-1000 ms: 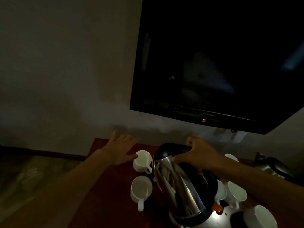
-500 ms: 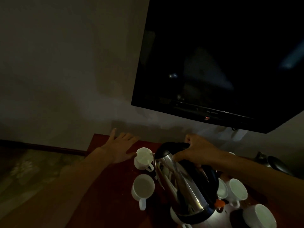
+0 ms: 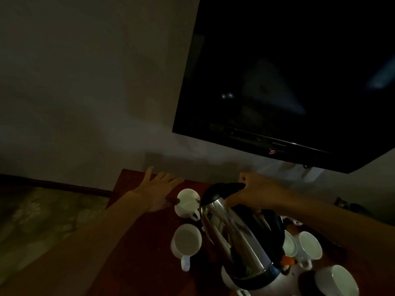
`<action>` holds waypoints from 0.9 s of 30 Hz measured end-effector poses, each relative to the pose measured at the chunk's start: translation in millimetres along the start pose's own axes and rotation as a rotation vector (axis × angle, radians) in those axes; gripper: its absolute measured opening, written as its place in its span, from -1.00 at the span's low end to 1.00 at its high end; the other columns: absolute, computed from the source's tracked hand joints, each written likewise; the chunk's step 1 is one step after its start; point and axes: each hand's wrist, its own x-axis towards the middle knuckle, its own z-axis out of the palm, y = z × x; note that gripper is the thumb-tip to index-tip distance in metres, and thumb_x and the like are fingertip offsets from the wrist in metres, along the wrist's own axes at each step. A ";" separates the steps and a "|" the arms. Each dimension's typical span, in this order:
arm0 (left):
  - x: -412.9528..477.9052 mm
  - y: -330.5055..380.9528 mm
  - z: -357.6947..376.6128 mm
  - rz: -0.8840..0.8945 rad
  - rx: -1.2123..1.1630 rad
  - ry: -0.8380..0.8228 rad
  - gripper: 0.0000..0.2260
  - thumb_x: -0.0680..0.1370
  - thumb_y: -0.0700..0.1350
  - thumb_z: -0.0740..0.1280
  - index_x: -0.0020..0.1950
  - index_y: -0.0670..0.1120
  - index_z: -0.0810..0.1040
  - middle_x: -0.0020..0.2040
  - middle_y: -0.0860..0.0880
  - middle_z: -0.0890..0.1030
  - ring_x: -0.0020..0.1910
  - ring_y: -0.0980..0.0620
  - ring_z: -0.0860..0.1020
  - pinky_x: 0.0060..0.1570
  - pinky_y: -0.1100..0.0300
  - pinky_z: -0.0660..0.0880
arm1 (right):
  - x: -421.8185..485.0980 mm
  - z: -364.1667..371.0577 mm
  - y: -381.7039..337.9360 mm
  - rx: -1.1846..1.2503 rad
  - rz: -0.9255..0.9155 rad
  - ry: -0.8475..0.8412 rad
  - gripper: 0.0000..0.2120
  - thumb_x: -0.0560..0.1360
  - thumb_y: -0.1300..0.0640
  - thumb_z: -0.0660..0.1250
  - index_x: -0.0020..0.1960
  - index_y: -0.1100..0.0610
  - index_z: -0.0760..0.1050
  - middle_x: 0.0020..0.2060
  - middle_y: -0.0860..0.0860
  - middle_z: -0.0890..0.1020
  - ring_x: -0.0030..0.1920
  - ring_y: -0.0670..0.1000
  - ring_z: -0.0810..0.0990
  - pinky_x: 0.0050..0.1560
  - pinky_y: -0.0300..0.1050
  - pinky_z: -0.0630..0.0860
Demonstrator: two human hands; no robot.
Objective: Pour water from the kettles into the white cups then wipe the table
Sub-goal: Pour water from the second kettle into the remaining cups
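A steel kettle (image 3: 237,238) with a black lid and handle is tilted to the left, its spout over the far white cup (image 3: 187,202). My right hand (image 3: 254,192) grips the kettle's black handle near the lid. With its fingers spread, my left hand (image 3: 157,192) lies flat on the red-brown table (image 3: 136,253), and its thumb touches that cup's left side. A second white cup (image 3: 187,242) stands nearer me, handle toward me. Several more white cups (image 3: 310,245) stand to the right, partly hidden by the kettle.
A dark flat screen (image 3: 288,82) hangs on the wall above the table. A second kettle (image 3: 350,208) is barely visible at the far right in the dark. Left of the table is patterned floor (image 3: 42,221) and a dark skirting board.
The kettle has tipped further to the left, bringing its spout over the far cup. My left hand has stayed flat beside that cup.
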 end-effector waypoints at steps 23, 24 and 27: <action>11.1 -14.3 24.4 0.049 -0.032 0.039 -0.21 0.51 0.34 0.29 0.61 0.18 -0.01 0.55 0.01 0.16 0.57 0.00 0.02 0.47 -0.31 -0.25 | 22.5 -3.8 -6.5 -0.076 -0.005 -0.077 -0.63 0.43 0.08 0.55 0.00 0.11 0.37 -0.27 0.19 0.58 -0.48 0.04 0.47 -0.50 -0.14 0.44; 11.6 -15.0 25.4 0.050 -0.036 0.041 -0.21 0.50 0.34 0.29 0.61 0.17 -0.01 0.55 0.02 0.16 0.57 0.00 0.03 0.47 -0.31 -0.25 | 23.0 -4.0 -7.0 -0.079 -0.005 -0.081 -0.63 0.43 0.08 0.55 0.01 0.11 0.38 -0.27 0.18 0.59 -0.48 0.03 0.47 -0.51 -0.15 0.44; 12.6 -16.9 28.0 0.050 -0.044 0.053 -0.21 0.50 0.35 0.29 0.61 0.17 0.00 0.55 0.02 0.17 0.57 0.00 0.04 0.47 -0.32 -0.26 | 23.4 -4.1 -7.8 -0.098 -0.005 -0.082 -0.63 0.44 0.06 0.55 0.03 0.10 0.38 -0.24 0.19 0.61 -0.47 0.03 0.49 -0.51 -0.17 0.45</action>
